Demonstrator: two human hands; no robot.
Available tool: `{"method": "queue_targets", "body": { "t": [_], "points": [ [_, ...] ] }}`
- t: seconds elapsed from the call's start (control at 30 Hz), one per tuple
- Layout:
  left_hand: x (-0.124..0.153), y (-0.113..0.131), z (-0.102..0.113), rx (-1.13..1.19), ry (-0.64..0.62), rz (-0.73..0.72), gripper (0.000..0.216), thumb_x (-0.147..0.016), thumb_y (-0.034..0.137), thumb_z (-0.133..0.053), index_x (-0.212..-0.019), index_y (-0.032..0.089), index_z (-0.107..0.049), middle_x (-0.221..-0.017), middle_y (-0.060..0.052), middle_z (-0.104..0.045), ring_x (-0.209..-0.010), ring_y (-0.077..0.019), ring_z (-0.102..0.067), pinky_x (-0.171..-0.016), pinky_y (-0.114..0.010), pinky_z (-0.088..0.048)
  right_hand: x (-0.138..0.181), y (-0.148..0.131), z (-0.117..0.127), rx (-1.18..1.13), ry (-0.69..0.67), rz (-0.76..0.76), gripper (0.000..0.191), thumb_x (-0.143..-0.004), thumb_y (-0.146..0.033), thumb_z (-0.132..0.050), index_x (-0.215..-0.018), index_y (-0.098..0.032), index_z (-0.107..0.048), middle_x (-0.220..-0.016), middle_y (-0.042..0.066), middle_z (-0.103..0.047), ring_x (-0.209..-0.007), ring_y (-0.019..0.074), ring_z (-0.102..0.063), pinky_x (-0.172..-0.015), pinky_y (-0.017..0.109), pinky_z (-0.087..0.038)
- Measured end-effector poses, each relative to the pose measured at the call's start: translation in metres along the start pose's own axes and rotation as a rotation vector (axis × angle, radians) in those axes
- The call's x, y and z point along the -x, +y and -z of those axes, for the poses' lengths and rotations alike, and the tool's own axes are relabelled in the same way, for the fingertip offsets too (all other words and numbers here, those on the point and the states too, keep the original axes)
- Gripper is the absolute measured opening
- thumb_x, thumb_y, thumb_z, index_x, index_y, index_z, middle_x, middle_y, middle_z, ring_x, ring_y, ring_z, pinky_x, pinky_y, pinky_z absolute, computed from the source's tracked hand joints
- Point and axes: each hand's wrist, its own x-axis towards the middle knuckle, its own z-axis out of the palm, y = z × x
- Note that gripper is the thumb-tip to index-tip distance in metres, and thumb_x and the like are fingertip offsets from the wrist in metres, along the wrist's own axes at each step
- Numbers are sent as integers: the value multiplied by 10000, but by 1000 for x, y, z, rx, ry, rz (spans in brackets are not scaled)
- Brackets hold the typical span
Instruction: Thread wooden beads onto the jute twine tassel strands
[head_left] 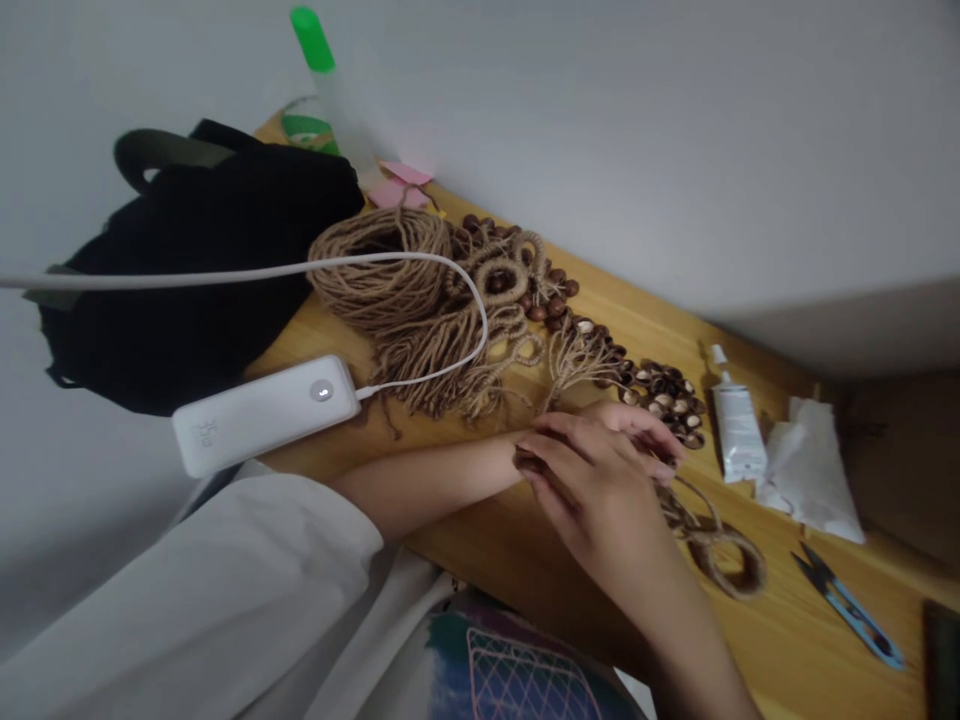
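Observation:
My right hand reaches across the top of my left hand, its thumb and fingers pinching a small dark brown shell piece. Partly covered beneath it, my left hand has its fingers curled around the knotted end of a jute twine piece. That piece trails right to a twine-wrapped ring lying on the table. A frayed twine tassel lies just behind my left hand. Several halved brown shells are heaped beyond my fingers. The exact grip of the left fingertips is hidden.
A twine coil, brown beads and a white power bank with cable are on the wooden table, left. A black bag stands behind. On the right are a glue tube, white packet and blue thread snips.

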Motion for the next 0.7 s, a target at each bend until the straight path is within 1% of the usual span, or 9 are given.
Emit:
{"method": "queue_targets", "body": {
  "t": [0.07,0.17,0.27,0.43,0.6,0.7],
  "points": [
    [-1,-2,1,131,-36,23,212,-687,-53,-649,-864,58,-613,-809,-15,-613,-698,-71,-597,-751,-227,-480,1,0,0,-3,6,2,234,-851,-96,-531,-1032,-131,-674,-1099,145,-634,-985,291,-589,-826,471,-512],
    [0,-4,2,246,-50,27,212,-676,-43,-657,-851,68,-611,-790,-4,-604,-694,-67,-587,-737,-221,-461,2,1,-1,-6,3,-1,246,-847,-90,-533,-1049,-132,-668,-1106,142,-633,-990,289,-588,-829,472,-511],
    [1,-4,2,256,-54,21,209,-674,-28,-666,-853,66,-611,-785,-2,-610,-699,-68,-587,-744,-220,-455,3,1,-1,-7,10,-4,245,-846,-94,-542,-1062,-125,-653,-1107,142,-635,-999,288,-587,-840,470,-510],
    [2,-3,4,220,-97,4,196,-689,0,-672,-864,50,-601,-752,10,-603,-658,-47,-566,-714,-199,-450,4,1,-2,-1,9,-15,283,-850,-100,-544,-1127,-103,-599,-1109,148,-637,-1018,282,-586,-859,461,-510],
    [-1,-12,8,196,-140,-24,245,-710,65,-685,-945,47,-617,-796,-12,-618,-757,-79,-598,-794,-231,-452,4,1,-3,8,23,-26,346,-853,-138,-549,-1196,-89,-542,-1082,154,-649,-1008,284,-598,-842,460,-523],
    [-3,-16,9,197,-144,-42,252,-700,72,-693,-939,49,-615,-788,-12,-621,-733,-74,-598,-769,-226,-462,5,1,-2,17,23,-31,381,-852,-155,-551,-1226,-86,-520,-1086,161,-648,-1011,296,-600,-830,466,-527]
  ]
}}
